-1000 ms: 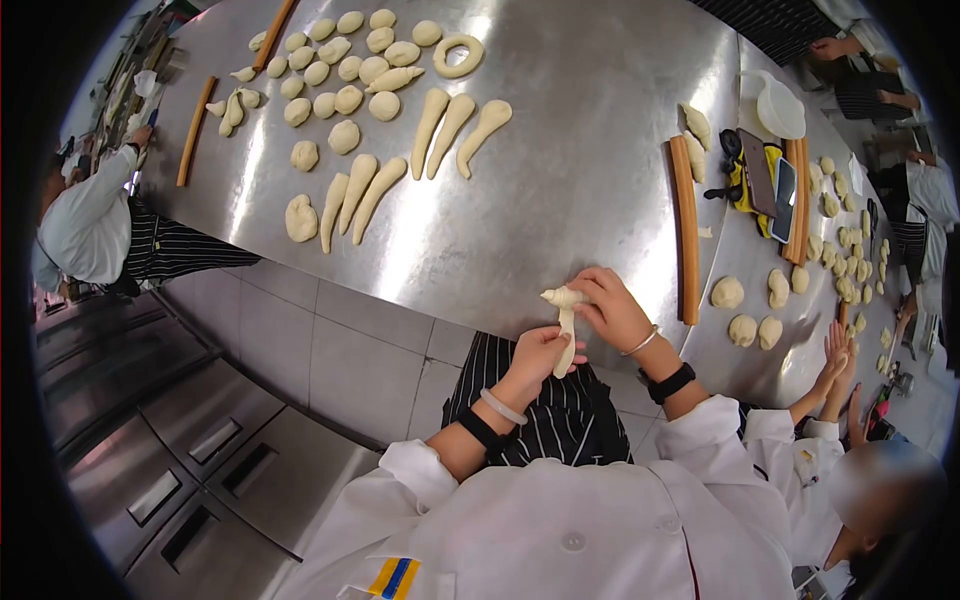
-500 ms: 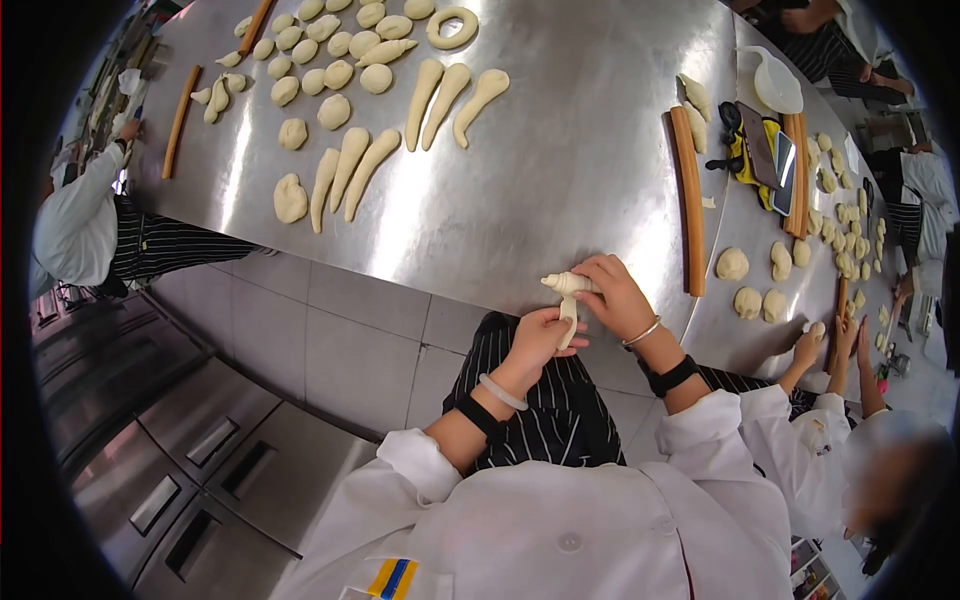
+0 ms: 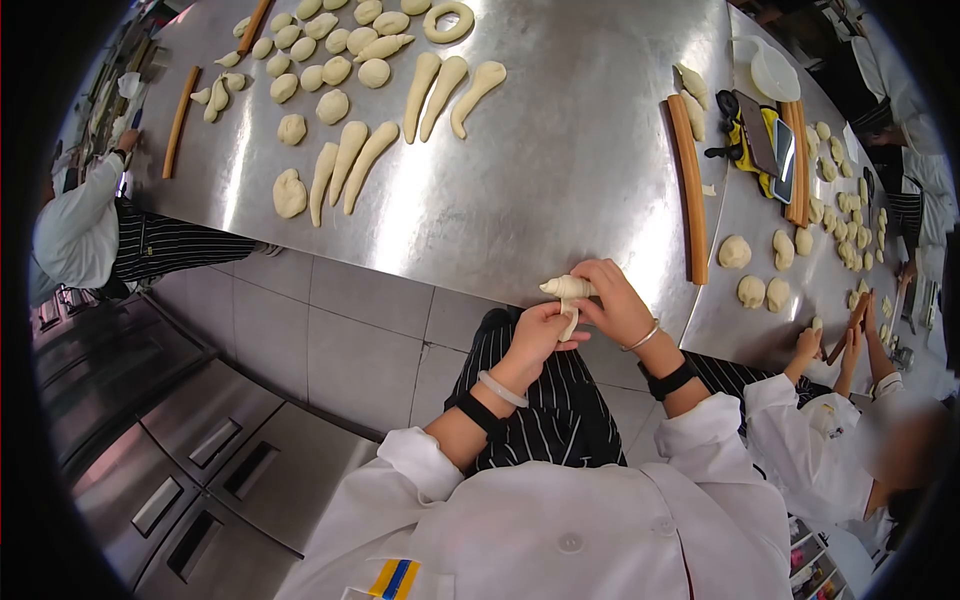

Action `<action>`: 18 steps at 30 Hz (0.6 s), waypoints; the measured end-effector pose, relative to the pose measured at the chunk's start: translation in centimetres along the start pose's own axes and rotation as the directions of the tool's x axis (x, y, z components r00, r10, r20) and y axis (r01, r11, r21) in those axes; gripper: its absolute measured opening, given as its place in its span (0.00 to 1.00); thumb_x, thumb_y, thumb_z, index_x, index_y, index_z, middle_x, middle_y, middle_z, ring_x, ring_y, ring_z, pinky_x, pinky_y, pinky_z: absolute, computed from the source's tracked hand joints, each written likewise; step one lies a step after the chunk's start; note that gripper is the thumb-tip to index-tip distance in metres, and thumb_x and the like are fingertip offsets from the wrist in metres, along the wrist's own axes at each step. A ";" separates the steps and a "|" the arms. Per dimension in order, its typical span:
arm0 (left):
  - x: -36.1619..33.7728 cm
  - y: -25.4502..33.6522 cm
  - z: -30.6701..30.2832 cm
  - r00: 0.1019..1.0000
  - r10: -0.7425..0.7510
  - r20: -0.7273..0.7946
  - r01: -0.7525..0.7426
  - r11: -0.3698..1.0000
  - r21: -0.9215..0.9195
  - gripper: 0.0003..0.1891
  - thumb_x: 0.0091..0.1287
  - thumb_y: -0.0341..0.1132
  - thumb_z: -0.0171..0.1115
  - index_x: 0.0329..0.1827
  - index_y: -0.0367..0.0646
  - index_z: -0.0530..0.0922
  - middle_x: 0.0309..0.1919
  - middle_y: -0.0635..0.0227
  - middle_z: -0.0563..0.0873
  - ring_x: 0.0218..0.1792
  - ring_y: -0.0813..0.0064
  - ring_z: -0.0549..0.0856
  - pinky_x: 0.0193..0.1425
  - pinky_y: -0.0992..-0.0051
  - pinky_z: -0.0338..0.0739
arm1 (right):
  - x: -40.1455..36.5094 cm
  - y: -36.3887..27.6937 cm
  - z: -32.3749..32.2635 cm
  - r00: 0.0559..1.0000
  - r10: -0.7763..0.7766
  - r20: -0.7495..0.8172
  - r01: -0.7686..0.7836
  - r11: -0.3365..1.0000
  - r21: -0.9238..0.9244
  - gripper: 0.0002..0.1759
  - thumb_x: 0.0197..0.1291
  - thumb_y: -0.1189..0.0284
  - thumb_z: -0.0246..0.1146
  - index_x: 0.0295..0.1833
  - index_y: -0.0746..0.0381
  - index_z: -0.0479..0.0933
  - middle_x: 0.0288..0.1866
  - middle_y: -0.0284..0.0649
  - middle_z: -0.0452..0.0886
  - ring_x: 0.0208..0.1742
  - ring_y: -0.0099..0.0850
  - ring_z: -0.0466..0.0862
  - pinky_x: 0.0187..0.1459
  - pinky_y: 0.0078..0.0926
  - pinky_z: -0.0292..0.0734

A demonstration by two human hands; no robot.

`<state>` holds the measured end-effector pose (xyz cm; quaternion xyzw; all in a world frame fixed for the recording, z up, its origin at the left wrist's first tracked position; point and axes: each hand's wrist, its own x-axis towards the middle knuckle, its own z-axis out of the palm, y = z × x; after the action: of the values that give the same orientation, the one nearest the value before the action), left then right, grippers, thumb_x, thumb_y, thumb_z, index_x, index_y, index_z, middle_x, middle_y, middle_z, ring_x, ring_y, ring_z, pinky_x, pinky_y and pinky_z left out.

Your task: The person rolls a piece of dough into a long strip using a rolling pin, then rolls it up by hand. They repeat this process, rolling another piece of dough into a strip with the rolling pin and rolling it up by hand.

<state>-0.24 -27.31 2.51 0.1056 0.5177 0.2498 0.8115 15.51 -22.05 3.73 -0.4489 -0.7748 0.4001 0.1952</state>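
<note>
At the table's front edge, a strip of dough is wound in spiral rings into a pointed dough roll (image 3: 566, 288). My right hand (image 3: 615, 305) is closed around the roll's right end, its fingers curled over the top. Lower down, my left hand (image 3: 543, 338) pinches the loose tail of the strip, which hangs below the roll. Farther back on the steel table (image 3: 560, 170) lie tapered dough pieces (image 3: 347, 165) in two groups, thick at one end and thin at the other. Past them are several round dough balls (image 3: 333, 107) and a dough ring (image 3: 448, 22).
A wooden rolling pin (image 3: 688, 190) lies to my right, with a phone (image 3: 783, 160), a white plastic bowl (image 3: 774, 75) and more dough beyond it. Another rolling pin (image 3: 180, 122) is at far left. Co-workers' hands (image 3: 850, 345) work dough on the right; another person (image 3: 85, 220) stands left.
The hanging tail of the strip looks shorter, and my left hand is slightly higher and closer to the roll. On the right, the co-worker's hands have shifted a little.
</note>
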 end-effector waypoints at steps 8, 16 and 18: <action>-0.2 -0.6 0.0 1.000 0.003 0.007 -0.003 1.000 -0.010 0.13 0.71 0.33 0.50 0.53 0.38 0.77 0.46 0.63 0.84 0.42 0.73 0.86 0.42 0.80 0.80 | -0.4 0.2 0.6 0.999 -0.008 -0.044 0.008 1.000 -0.010 0.21 0.49 0.80 0.64 0.52 0.66 0.72 0.49 0.45 0.75 0.52 0.44 0.74 0.55 0.35 0.71; -0.8 -1.1 0.0 1.000 0.016 -0.002 -0.016 0.999 -0.035 0.14 0.72 0.35 0.50 0.53 0.35 0.76 0.44 0.62 0.84 0.40 0.73 0.87 0.40 0.80 0.81 | -0.9 0.2 1.0 1.000 0.002 -0.020 -0.003 0.999 -0.033 0.20 0.48 0.80 0.65 0.50 0.66 0.74 0.49 0.44 0.75 0.53 0.44 0.73 0.55 0.35 0.71; -1.0 -1.2 0.0 1.000 0.009 -0.012 -0.009 0.999 -0.039 0.14 0.72 0.35 0.50 0.53 0.34 0.76 0.44 0.61 0.84 0.39 0.73 0.87 0.40 0.80 0.81 | -1.0 0.1 1.0 1.000 0.009 -0.023 -0.010 1.000 -0.025 0.20 0.47 0.80 0.65 0.49 0.66 0.74 0.49 0.44 0.75 0.52 0.43 0.73 0.55 0.35 0.71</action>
<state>-0.22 -28.81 2.79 0.0909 0.5169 0.2641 0.8092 15.38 -23.32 3.13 -0.4596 -0.7753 0.3861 0.1964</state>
